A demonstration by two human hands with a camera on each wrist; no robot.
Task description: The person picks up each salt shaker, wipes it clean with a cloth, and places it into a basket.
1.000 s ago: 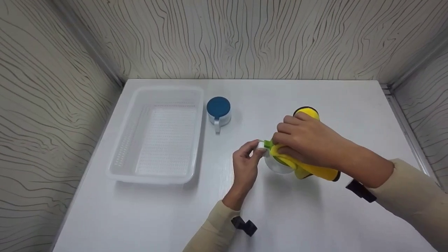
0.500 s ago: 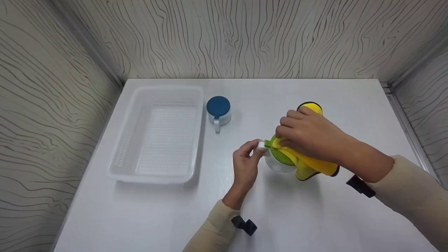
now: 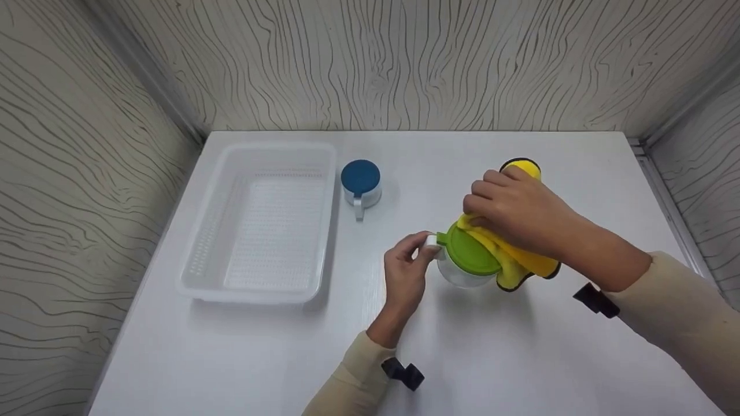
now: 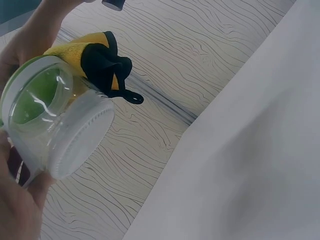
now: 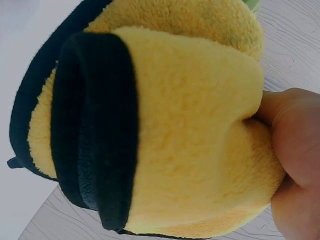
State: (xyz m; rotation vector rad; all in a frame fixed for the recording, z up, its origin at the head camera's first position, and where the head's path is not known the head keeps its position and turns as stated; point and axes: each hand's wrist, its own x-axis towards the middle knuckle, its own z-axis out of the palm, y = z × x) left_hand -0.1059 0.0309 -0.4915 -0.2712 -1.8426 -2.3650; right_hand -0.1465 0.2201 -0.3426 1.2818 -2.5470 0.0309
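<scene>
A clear jar [image 4: 80, 135] with a green lid [image 3: 471, 249] and a white handle is held up off the table. My left hand [image 3: 406, 267] grips its handle, thumb and fingers pinched about it at the jar's left side. In my right hand [image 3: 514, 211] is a bunched yellow cloth [image 5: 195, 135] with dark edging, which touches the lid's far right edge. The left wrist view shows the jar's ribbed base, and the cloth's dark corner with a hanging loop beside it. Cloth folds hide most of the right fingertips in the right wrist view.
A white perforated plastic basket [image 3: 324, 254] stands on the left of the white table [image 3: 370, 358]. Right beside it is a small jar with a blue lid [image 3: 361, 176], its handle facing me. Wood-patterned walls [image 3: 370, 63] enclose the table's back and sides.
My right hand has moved the cloth away and to the right across the lid, and more of the green lid shows. My left hand and the jar have stayed nearly in place.
</scene>
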